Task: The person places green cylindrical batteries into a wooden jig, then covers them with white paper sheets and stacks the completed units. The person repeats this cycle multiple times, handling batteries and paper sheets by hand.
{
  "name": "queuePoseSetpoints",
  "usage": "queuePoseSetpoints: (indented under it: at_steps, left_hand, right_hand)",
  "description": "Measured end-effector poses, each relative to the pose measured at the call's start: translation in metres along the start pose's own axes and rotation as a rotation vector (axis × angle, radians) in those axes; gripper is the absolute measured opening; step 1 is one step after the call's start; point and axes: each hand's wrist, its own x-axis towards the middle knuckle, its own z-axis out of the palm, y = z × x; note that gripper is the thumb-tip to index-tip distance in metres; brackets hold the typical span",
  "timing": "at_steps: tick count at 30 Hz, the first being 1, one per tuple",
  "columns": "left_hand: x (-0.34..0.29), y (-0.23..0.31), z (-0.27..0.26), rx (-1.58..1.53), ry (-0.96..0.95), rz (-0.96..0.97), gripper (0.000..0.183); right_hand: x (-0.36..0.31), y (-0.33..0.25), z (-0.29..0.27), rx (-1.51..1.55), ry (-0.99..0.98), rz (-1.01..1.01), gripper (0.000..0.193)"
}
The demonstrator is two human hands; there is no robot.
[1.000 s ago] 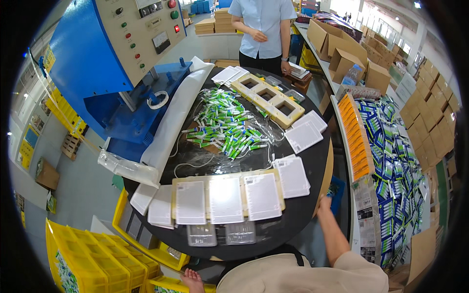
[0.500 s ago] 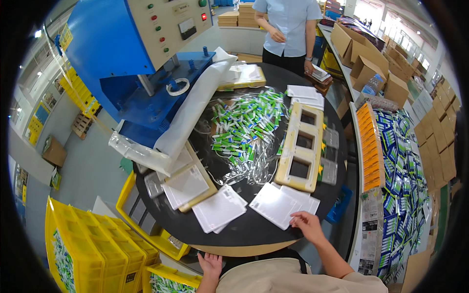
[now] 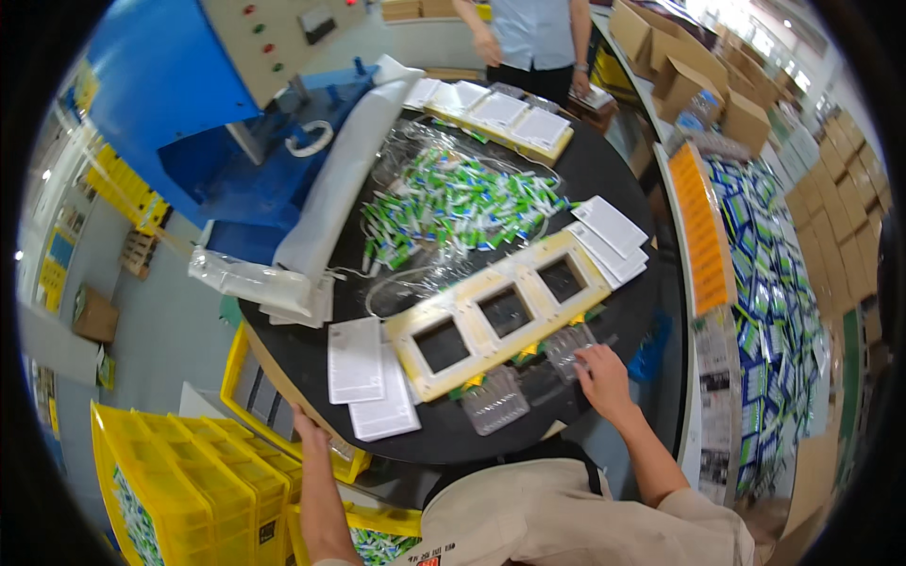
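A round black turntable [image 3: 642,203] stands before me. On its near side lies a cream-yellow frame [image 3: 472,317] with three square openings. Clear plastic blisters [image 3: 495,402] with green and yellow card edges stick out along the frame's near side. My right hand [image 3: 604,380] has its fingers bent onto the right-hand clear blister [image 3: 566,347]; its fingertips partly cover it. At the lower left my left hand [image 3: 310,430] is at the turntable's edge, its fingers curled at the rim. White cards [image 3: 357,363] lie left of the frame, and more white cards [image 3: 613,231] lie to its right.
Many green-and-white tubes [image 3: 453,203] are heaped mid-table. A second frame [image 3: 510,127] bearing white cards lies at the far side. A blue press [image 3: 170,104] overhangs the left. Yellow crates [image 3: 189,472] stand lower left. A person [image 3: 533,38] stands opposite; packed blisters [image 3: 764,283] cover the right bench.
The turntable has turned clockwise, bringing the empty-windowed frame from the right to in front of me. My left hand has moved up to the rim. My right hand has gone from the cards to a blister.
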Motion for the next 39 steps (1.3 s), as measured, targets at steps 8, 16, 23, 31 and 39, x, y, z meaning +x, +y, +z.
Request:
queuePoseSetpoints:
  at_steps: [8, 16, 23, 31, 39]
  left_hand:
    - [0.046, 0.058, 0.017, 0.079, -0.062, -0.002, 0.060]
    - [-0.147, -0.009, 0.083, 0.891, -0.222, 1.145, 0.030]
    - [-0.244, -0.091, 0.146, 1.912, -1.448, 1.155, 0.031]
    - [-0.230, -0.090, 0.149, 1.792, -1.449, 1.036, 0.014]
    - [-0.245, -0.094, 0.134, 1.938, -1.292, 1.370, 0.008]
  right_hand:
    - [0.009, -0.004, 0.016, -0.328, -0.618, -0.354, 0.031]
    - [0.044, 0.027, 0.039, 0.017, -0.920, -0.378, 0.020]
    - [0.076, 0.035, 0.043, 0.079, -1.198, -0.351, 0.023]
    - [0.021, 0.020, 0.030, -0.008, -0.626, -0.564, 0.010]
    - [0.014, -0.049, -0.047, 0.093, -0.377, -0.302, 0.011]
